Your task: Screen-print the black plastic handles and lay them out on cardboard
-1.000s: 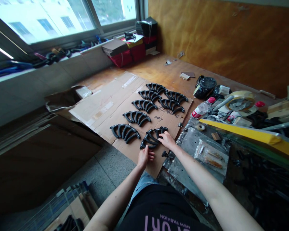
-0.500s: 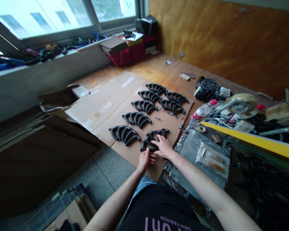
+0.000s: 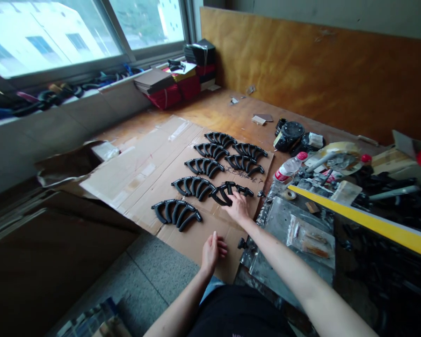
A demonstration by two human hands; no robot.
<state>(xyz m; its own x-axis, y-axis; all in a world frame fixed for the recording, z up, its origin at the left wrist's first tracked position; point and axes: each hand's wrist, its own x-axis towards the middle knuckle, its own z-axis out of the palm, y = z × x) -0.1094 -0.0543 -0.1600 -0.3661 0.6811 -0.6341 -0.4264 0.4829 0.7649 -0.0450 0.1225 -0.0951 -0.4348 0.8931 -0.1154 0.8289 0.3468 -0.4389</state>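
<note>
My right hand (image 3: pixel 239 207) is closed over the near side of a fanned group of black curved handles (image 3: pixel 220 193), which look like plastic pull handles. Part of that group is hidden behind my fingers. My left hand (image 3: pixel 212 250) hovers close to my body over the cardboard sheet (image 3: pixel 136 180), its fingers loosely bent and apart with nothing between them. To the left lies another fanned row of black handles (image 3: pixel 177 213). Several similar rows stretch away behind it, including the row (image 3: pixel 192 187) beside my right hand. Handwriting shows on the cardboard.
On the right are a plastic bottle (image 3: pixel 289 168), a black jar (image 3: pixel 290 135), a tape roll (image 3: pixel 340 154) and a yellow-edged board (image 3: pixel 365 217). A small black piece (image 3: pixel 243 243) lies near the cardboard's right edge. Red and dark stacks (image 3: pixel 164 93) stand by the window.
My right hand has pushed the handle group forward, away from me and up against the other rows. My left hand has come off that group and stays nearer my body. The view has shifted slightly.
</note>
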